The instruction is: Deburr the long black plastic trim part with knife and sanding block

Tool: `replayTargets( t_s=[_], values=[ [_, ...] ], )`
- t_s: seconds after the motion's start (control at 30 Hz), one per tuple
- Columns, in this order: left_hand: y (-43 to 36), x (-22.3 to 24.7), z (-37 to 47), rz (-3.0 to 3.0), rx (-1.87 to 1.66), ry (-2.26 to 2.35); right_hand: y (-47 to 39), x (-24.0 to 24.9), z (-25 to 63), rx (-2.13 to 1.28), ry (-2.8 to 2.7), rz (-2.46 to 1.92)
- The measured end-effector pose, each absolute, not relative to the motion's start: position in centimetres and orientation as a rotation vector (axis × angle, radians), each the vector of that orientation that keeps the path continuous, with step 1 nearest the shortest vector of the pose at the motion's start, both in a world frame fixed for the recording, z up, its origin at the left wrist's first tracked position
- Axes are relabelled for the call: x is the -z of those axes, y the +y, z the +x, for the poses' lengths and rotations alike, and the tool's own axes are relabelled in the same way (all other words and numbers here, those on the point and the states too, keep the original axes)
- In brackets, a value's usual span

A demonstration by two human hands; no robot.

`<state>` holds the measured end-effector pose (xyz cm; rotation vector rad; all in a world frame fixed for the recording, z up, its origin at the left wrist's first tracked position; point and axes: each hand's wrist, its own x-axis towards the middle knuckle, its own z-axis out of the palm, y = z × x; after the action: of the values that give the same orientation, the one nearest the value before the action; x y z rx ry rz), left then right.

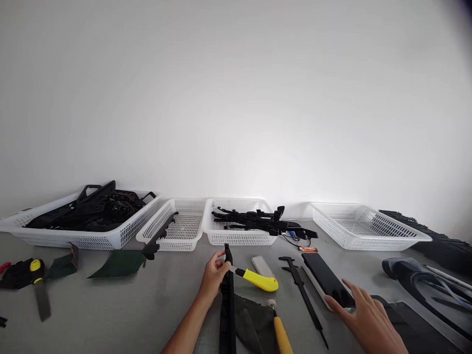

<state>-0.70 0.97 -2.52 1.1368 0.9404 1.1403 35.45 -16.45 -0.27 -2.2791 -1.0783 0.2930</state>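
My left hand point(214, 276) pinches the upper end of a long, narrow black plastic strip point(227, 314) between thumb and fingers. The strip runs down past the bottom edge of the view. A yellow utility knife point(261, 280) lies just right of that hand, its blade pointing at my thumb. My right hand point(368, 314) is at the near end of a black smartphone point(326, 275), thumb by its left edge and index finger by its right. Those fingers are spread; whether they press on the phone is unclear. A white edge shows under the phone.
White baskets with black plastic parts point(120, 241) line the wall, with another white basket point(346, 241) at right. Black calipers point(304, 292), a yellow-handled tool point(282, 334), dark green sheets point(118, 264) and a yellow-and-black scraper point(42, 300) lie on the grey table. A cabled device point(409, 275) sits far right.
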Motion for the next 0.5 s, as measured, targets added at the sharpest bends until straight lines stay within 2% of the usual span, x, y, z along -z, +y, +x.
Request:
replayTargets(
  t_s=[0.17,0.37,0.43,0.5],
  values=[
    [1.3,2.9,-0.6,1.131,-1.149,0.937,-12.3,1.9,37.2,-0.131,-1.254,-2.511],
    [1.3,3.3,-0.7,1.134,-1.125,0.944,-11.6,1.6,37.3,-0.118,-1.271,-2.492],
    [1.3,3.2,-0.8,1.140,-1.122,0.948,-12.4,1.1,37.2,-0.187,-1.188,-2.419],
    [1.3,3.2,-0.8,1.143,-1.121,0.950,-13.8,1.2,36.7,-0.430,-1.000,-2.245]
  ],
)
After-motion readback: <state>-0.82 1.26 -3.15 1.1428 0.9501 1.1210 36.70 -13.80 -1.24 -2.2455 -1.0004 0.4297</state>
